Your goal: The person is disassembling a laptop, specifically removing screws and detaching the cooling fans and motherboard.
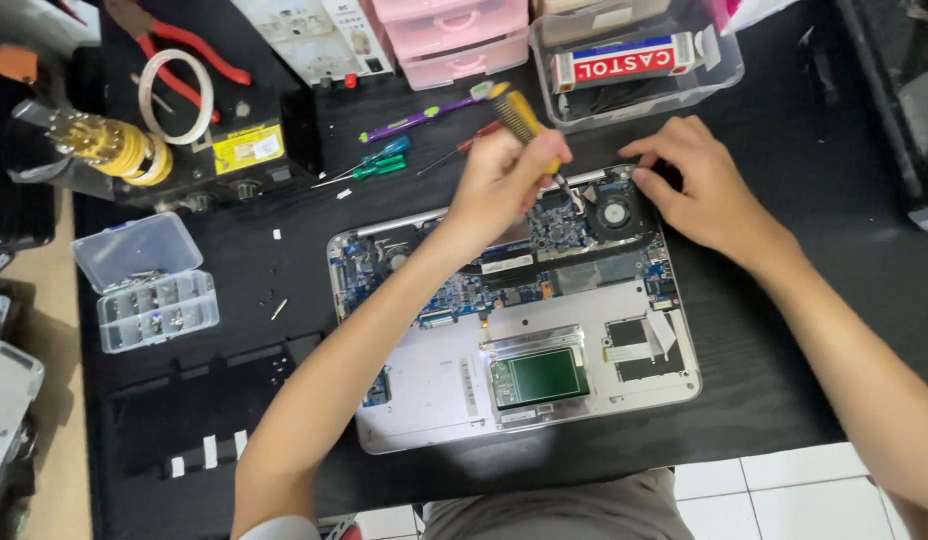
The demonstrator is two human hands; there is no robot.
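Found opened laptop [434, 390] lying flat on the black table [774, 340], bottom cover off, circuit board and green trackpad board [539, 378] exposed. Noted left hand [496, 190] closed around a yellow-handled screwdriver [522, 118], shaft angled down, tip set into the board just beside the round fan [616, 213] at the far right corner. Noted right hand [699, 185] open, gripping nothing, fingertips pressed on the laptop's far edge next to the fan, apparently steadying the chassis. Judged the step in hand to be working a screw at the fan mounting; could not tell whether loosening or tightening. Judged the next move to call for a firm, upright tip and care over a small loose screw. Recorded clear compartment box [149, 285] at left and spare screwdrivers [379, 165] beyond the laptop.
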